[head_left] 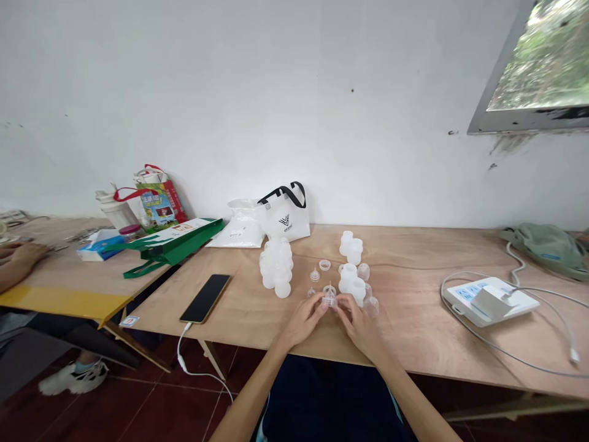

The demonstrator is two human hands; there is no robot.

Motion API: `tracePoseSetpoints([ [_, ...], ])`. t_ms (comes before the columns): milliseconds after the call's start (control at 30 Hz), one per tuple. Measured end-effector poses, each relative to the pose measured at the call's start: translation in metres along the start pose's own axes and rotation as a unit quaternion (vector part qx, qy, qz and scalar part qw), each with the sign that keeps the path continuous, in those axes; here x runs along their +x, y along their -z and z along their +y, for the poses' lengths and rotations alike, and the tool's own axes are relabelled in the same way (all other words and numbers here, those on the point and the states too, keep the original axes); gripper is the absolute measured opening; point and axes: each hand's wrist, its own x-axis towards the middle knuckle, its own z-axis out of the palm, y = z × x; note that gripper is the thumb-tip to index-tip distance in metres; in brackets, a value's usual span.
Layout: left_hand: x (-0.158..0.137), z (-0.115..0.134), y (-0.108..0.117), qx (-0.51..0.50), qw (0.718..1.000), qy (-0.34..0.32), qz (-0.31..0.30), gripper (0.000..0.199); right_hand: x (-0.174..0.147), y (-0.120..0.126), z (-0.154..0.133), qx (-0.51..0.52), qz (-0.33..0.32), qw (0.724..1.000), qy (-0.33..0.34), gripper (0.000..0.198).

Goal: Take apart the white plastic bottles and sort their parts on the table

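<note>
Between my hands, near the table's front edge, is a clear plastic bottle top (330,296) with a ring base and a pointed tip. My left hand (307,316) pinches it from the left, thumb and fingers closed on its side. From the right, my right hand (356,320) grips the same piece with closed fingertips. Just beyond lie a clear ring (324,265) and a nipple-shaped clear piece (315,275). A cluster of frosted white bottles (277,267) stands to the left. More white bottles (352,282) and clear domed caps (370,306) are beside my right hand.
A phone (205,299) with a white cable lies at the left. A white plastic bag (242,226) and a white tote (291,218) lean on the wall. At right are a white box with cables (490,301) and a green cloth bag (547,248). Another person's hand (21,258) rests far left.
</note>
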Motion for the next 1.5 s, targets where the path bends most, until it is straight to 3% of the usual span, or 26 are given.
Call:
tracePoseSetpoints([
  [167,0.004,-0.009,-0.002,-0.031,0.999,-0.01,0.041,0.044,0.001,0.0,-0.004,-0.043,0.002,0.999,0.022,0.026],
  [267,0.005,-0.013,-0.004,-0.037,0.996,-0.007,0.083,0.039,0.001,0.001,-0.007,-0.067,0.039,0.996,0.053,0.03],
  [333,0.006,-0.013,-0.005,-0.033,0.993,0.008,0.113,0.036,-0.002,0.002,-0.007,-0.087,0.094,0.987,0.098,0.03],
  [433,0.006,-0.012,-0.005,-0.018,0.993,0.023,0.114,0.033,-0.009,0.002,-0.003,-0.147,0.223,0.952,0.146,0.025],
  [500,0.007,-0.01,-0.006,-0.008,0.995,0.027,0.1,0.031,-0.011,0.002,-0.001,-0.18,0.296,0.929,0.129,0.022],
  [567,0.007,-0.009,-0.006,-0.003,0.995,0.032,0.096,0.032,-0.01,0.003,0.0,-0.184,0.327,0.923,0.091,0.027],
  [767,0.006,-0.011,-0.006,-0.002,0.995,0.012,0.098,0.039,0.005,0.005,0.001,-0.214,0.279,0.936,-0.003,0.057],
  [933,0.006,-0.011,-0.006,0.003,0.995,0.021,0.098,0.038,0.007,0.001,0.011,-0.241,0.238,0.941,-0.014,0.058],
  [1067,0.006,-0.012,-0.007,-0.005,0.994,0.03,0.102,0.034,0.005,-0.001,0.013,-0.243,0.207,0.948,0.0,0.05],
  [1233,0.006,-0.018,-0.009,-0.067,0.99,0.026,0.119,0.034,0.004,0.001,0.007,-0.243,0.224,0.943,0.039,0.045],
  [1400,0.006,-0.016,-0.01,-0.201,0.966,0.006,0.161,0.051,0.001,0.0,-0.001,-0.161,0.226,0.954,0.116,0.059],
  [1500,0.004,-0.007,-0.008,-0.241,0.951,-0.013,0.192,0.057,-0.001,0.0,-0.006,-0.154,0.209,0.954,0.149,0.058],
])
